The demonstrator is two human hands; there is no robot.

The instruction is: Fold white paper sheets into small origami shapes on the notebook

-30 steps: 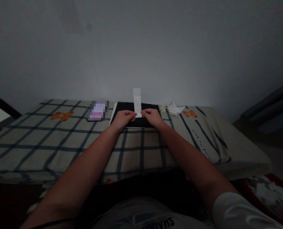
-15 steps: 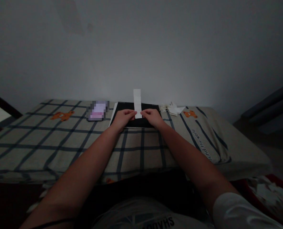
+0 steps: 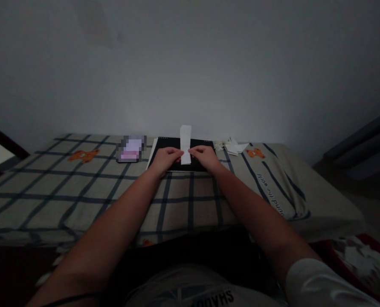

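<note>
A narrow white paper strip (image 3: 185, 143) stands upright over a black notebook (image 3: 164, 145) on the checked bedsheet (image 3: 81, 183). My left hand (image 3: 166, 157) pinches the strip's left edge near its lower end. On the other edge my right hand (image 3: 205, 156) pinches it too. Both hands rest on the black notebook, fingers pressed together on the paper.
A blurred pink-white phone-like object (image 3: 131, 148) lies left of the notebook. A small heap of folded white paper pieces (image 3: 231, 146) sits to its right by the wall. Orange bear prints (image 3: 83, 154) mark the sheet. The bed drops off at the right edge.
The paper strip has slid down towards me between my fingers; its top stands lower than before. My hands have hardly moved.
</note>
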